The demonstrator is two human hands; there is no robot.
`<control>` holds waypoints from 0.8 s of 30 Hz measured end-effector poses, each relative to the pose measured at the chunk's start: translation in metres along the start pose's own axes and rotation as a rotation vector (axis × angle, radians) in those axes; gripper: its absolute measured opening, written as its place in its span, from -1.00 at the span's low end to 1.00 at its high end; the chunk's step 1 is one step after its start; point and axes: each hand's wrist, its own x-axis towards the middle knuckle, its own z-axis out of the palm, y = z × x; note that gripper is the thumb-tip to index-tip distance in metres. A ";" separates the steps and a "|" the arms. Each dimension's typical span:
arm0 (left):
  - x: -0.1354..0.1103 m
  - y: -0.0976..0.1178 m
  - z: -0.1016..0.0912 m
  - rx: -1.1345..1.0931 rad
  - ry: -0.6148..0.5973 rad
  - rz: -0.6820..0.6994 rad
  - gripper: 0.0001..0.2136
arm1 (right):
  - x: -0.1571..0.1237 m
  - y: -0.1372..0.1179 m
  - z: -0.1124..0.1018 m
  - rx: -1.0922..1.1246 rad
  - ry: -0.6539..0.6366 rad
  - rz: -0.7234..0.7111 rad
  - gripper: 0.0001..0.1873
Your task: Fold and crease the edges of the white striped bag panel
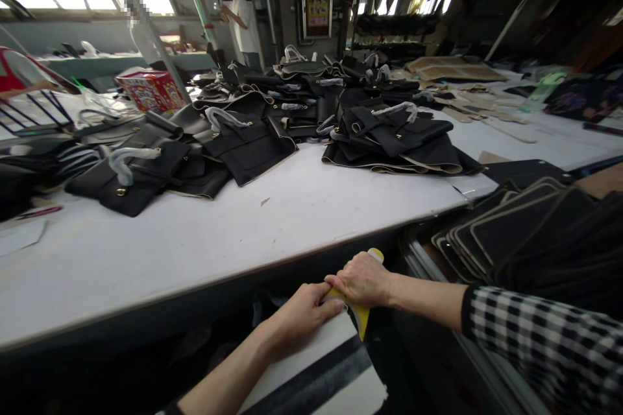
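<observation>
My right hand (363, 279) is closed round a yellow thing (361, 321). Its rounded end pokes out above my fist, and a thin, pointed flap hangs below; its exact kind is unclear. Against that fist rests my left hand (304, 311), its thumb and fingers pinching the near part of the same yellow thing. Below both hands, in front of the table edge, lies a whitish panel (350, 395) with a broad black band across it. My left wrist and forearm cover part of that panel.
Across the white table (233, 233) lie piles of black bags (257, 149) with wrapped handles, more bags (389, 136) at right centre. Dark pale-edged panels (511, 227) are stacked on the right. A red box (150, 91) and a standing person (241, 19) are farther back.
</observation>
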 end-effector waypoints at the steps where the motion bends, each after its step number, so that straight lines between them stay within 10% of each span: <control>1: -0.001 0.001 0.001 0.020 0.009 0.003 -0.66 | 0.000 0.000 0.001 0.000 -0.002 0.000 -0.31; 24: -0.012 0.007 0.012 0.434 0.074 0.077 -0.61 | -0.019 -0.020 0.007 0.037 -0.061 0.051 -0.38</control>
